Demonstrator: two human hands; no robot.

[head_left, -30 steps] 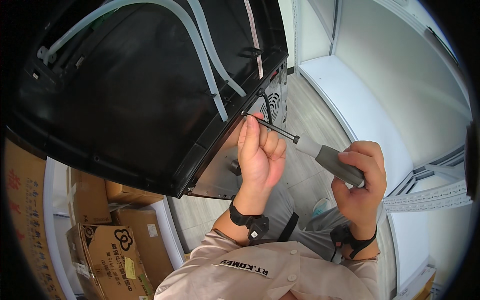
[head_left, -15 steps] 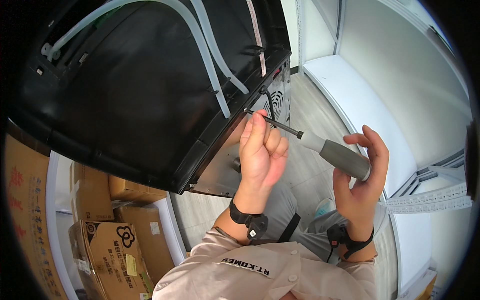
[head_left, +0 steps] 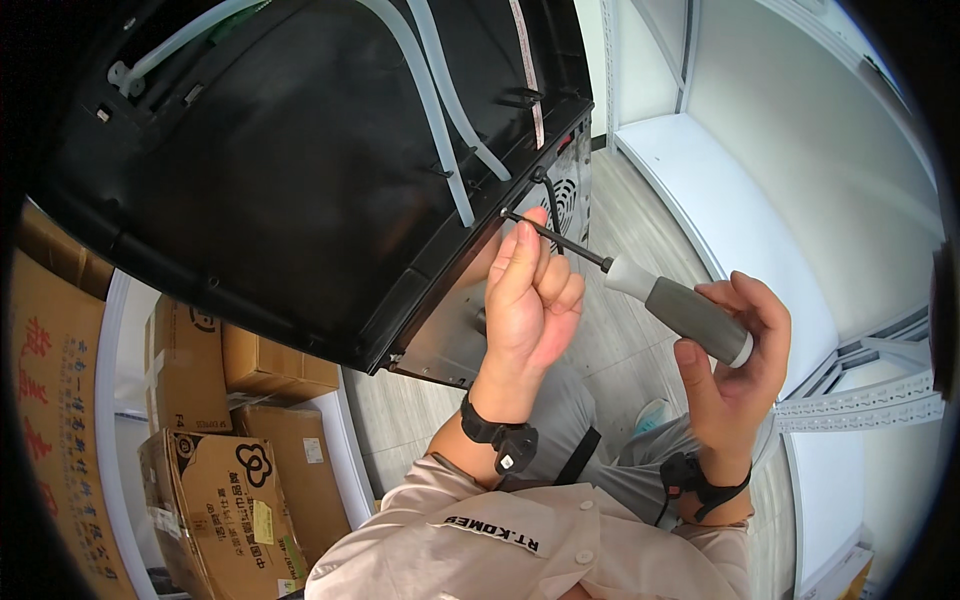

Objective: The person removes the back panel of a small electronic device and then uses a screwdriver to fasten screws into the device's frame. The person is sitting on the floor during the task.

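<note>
Screwdriver with a thick grey-and-white handle and a slim dark metal shaft (head_left: 690,315): slants across your front, tip at the seam where the large black plastic housing (head_left: 260,210) meets the silver metal side panel (head_left: 450,325). Bright speck at the tip is too small to read, though a screw head seems likely.

Your left hand (head_left: 530,300) is closed on the shaft, thumb and fingers pinching it just behind the tip. Judged reason: the far end of a long shaft wanders, and a light pinch there guides it while leaving it room to spin.

Your right hand (head_left: 745,388) is parted around the butt of the handle, fingers curled behind it, thumb standing off the near side. Such a loose cradle would suit regripping, and sitting behind the butt lines your push up with the shaft.

Two pale translucent flexible tubes (head_left: 433,112) run across the housing past small black clips, presumably there to keep them flat; their ends lie near the seam, beside your tip. A thin black cable (head_left: 550,195) hangs behind the shaft, over the metal panel.

Black wrist-strapped units (head_left: 510,450) sit back from your palms, leaving the fingers free. Brown cardboard boxes (head_left: 225,520) stand at your left, well apart from the tool.
</note>
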